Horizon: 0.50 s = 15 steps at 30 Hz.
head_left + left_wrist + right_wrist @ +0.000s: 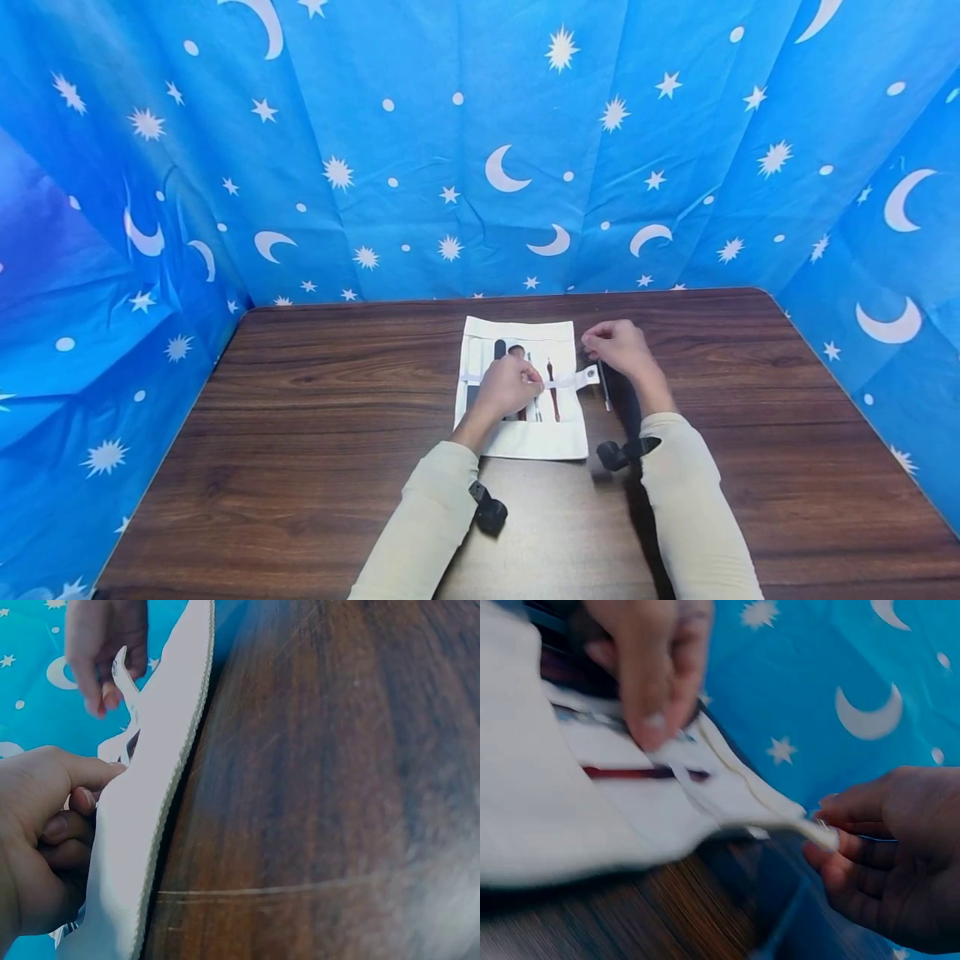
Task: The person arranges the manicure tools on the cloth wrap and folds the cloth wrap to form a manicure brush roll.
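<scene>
A white fold-open tool case [555,446] lies on the table, with slim tools in its pockets under an elastic strap [561,384]. My left hand [506,387] lies over the case, fingers curled, its fingertips pinching the strap beside the tools. One red-handled tool [630,773] shows near those fingertips in the right wrist view. At the case's right edge a tab [589,377] with a metal snap sticks out. My right hand [618,346] hovers just beyond this tab, its fingers loosely bent. Beside the tab is a thin metallic tool [605,387].
The dark wooden table [315,417] extends on both sides of the case. A blue cloth [420,150] with white moons and stars hangs behind and at both sides. Small black cameras [491,515] are strapped to both wrists.
</scene>
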### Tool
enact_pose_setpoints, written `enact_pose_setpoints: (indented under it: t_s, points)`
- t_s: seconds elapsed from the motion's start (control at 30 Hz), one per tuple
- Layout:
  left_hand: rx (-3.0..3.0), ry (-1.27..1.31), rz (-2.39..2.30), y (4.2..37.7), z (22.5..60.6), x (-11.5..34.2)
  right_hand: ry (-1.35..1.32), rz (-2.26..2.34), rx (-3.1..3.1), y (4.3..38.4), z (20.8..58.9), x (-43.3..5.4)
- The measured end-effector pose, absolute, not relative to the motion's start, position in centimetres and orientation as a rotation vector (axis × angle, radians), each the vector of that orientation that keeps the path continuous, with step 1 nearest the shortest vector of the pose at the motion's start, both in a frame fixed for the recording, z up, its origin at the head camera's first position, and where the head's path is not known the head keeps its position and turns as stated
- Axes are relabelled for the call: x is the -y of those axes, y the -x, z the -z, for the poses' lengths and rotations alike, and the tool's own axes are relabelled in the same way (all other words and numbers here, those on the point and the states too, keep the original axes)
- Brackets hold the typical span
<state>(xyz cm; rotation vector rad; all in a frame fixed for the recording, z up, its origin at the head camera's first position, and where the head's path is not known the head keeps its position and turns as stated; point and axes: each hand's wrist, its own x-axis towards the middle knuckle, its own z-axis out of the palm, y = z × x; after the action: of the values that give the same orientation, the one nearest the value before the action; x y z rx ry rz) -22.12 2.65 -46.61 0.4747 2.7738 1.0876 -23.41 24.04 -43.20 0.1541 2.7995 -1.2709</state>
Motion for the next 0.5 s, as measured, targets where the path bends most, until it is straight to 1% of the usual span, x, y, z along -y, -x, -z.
enact_pose_setpoints:
  t_s: [0.23,0.5]
  points:
    - [-2.764,-0.396,-1.124,21.6,46.3,-2.7,-0.248,1.174,-2.852,22.8,43.7,-26.2]
    - [-2.762,-0.372,-1.113,21.3,46.3,-2.9,-0.289,0.953,-2.849,22.8,43.4,-25.8]
